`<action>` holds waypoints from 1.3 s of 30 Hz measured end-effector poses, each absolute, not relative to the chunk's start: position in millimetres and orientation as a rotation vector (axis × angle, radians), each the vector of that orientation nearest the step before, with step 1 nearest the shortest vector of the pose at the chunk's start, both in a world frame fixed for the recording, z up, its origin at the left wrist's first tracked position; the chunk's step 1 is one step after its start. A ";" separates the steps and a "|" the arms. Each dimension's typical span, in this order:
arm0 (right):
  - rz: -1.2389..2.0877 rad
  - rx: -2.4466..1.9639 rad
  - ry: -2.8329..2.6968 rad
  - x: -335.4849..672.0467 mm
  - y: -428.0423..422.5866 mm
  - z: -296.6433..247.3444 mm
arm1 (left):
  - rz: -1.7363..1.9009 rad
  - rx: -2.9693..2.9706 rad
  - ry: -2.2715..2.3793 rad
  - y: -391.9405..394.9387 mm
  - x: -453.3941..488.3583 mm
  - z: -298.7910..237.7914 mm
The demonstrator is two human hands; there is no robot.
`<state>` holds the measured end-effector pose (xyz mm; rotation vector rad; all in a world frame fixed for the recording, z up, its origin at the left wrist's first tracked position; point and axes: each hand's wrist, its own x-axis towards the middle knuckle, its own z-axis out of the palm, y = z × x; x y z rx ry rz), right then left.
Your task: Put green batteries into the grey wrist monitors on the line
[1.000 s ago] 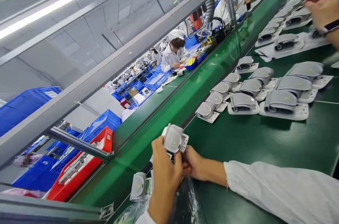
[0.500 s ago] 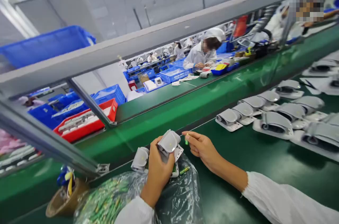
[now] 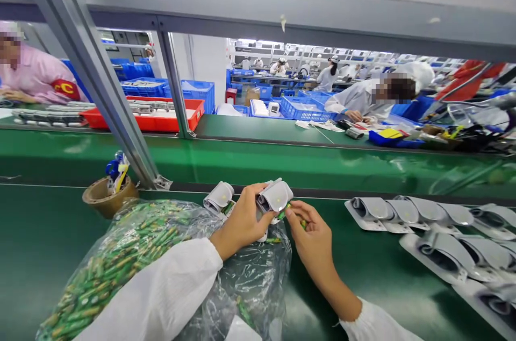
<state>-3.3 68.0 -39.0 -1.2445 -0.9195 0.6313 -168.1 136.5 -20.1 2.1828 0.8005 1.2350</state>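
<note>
My left hand (image 3: 248, 217) is closed round a wrist blood pressure monitor (image 3: 276, 196) with a rolled grey cuff on a white body. At its right side my right hand (image 3: 312, 231) pinches small green batteries (image 3: 284, 212), partly hidden by the fingers. A second monitor (image 3: 219, 197) with a rolled cuff lies just left of my left hand. Below my hands spreads a clear plastic bag (image 3: 258, 271), and many loose green batteries (image 3: 105, 265) fill its left part.
Rows of cuffed monitors (image 3: 429, 209) stand on the green bench at the right. A brown tape roll (image 3: 105, 197) holding pens is at the left, near a metal post (image 3: 100, 77). Across the green divider (image 3: 242, 166) are a red tray (image 3: 161, 123) and co-workers.
My head view has levelled and turned left. My right hand, held apart from the monitor before, is now against its right side with the batteries.
</note>
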 end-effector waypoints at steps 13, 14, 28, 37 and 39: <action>0.411 -1.461 -1.165 -0.3 55.7 -31.9 | 1.224 2.347 0.732 135.7 -169.1 -14.1; 0.379 -1.477 -1.190 -0.1 54.0 -29.8 | 1.223 2.348 0.745 135.5 -168.9 -13.8; 0.052 -1.350 -1.477 1.9 57.6 -28.6 | 1.305 2.308 0.774 135.8 -166.5 -19.6; -0.365 -1.477 -1.757 2.1 56.3 -33.5 | 1.266 2.438 0.731 137.4 -164.7 -20.8; -0.322 -1.478 -1.776 2.2 56.9 -33.4 | 1.262 2.437 0.740 137.4 -164.1 -20.9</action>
